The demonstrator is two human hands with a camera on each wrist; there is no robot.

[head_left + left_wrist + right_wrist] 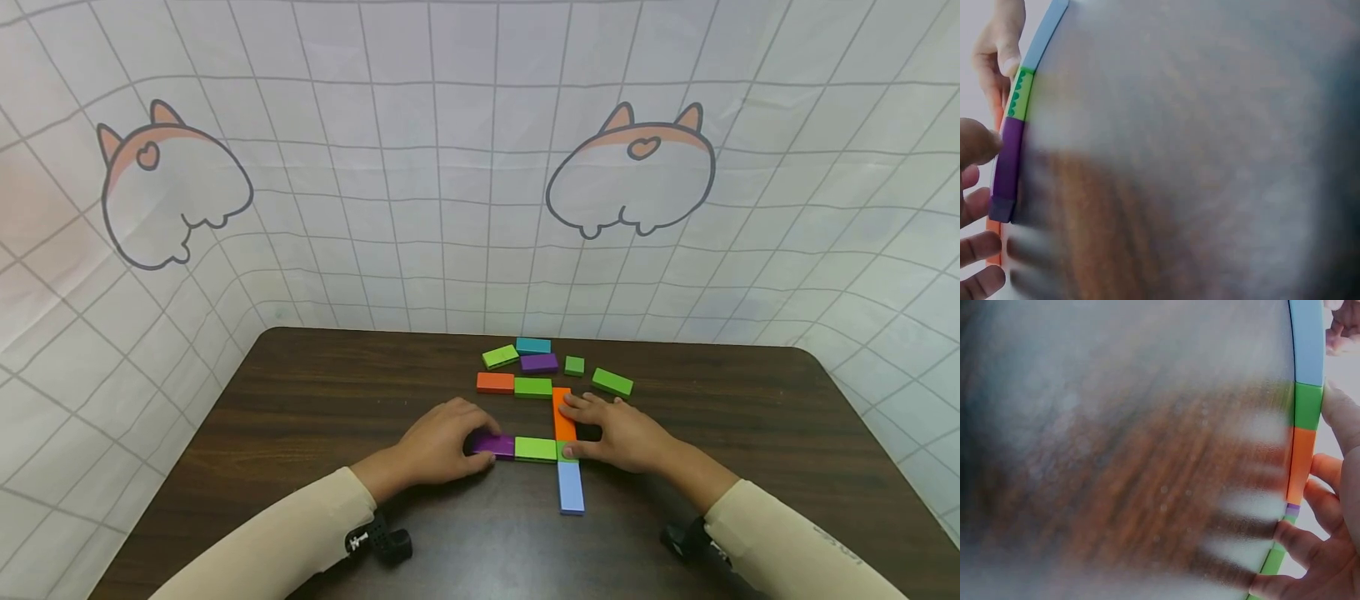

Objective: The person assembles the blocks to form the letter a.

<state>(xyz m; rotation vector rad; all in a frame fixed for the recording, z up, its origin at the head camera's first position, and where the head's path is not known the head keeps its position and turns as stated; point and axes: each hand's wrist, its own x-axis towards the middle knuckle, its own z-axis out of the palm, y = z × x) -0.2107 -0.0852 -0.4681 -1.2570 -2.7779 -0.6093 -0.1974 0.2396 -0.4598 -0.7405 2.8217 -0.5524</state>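
In the head view my left hand holds a purple block between thumb and fingers at its left end. That block meets a light green block, which runs on to a small green block. My right hand has its thumb on the small green block and its spread fingers on an orange block behind it. A light blue block extends toward the front from the small green one. In the right wrist view the thumb partly overlaps the edge of the small green block.
Behind the hands lie a red-orange block, a green block, a purple block, a teal block, a light green block, a small green block and a tilted green block. A white gridded curtain surrounds the dark table.
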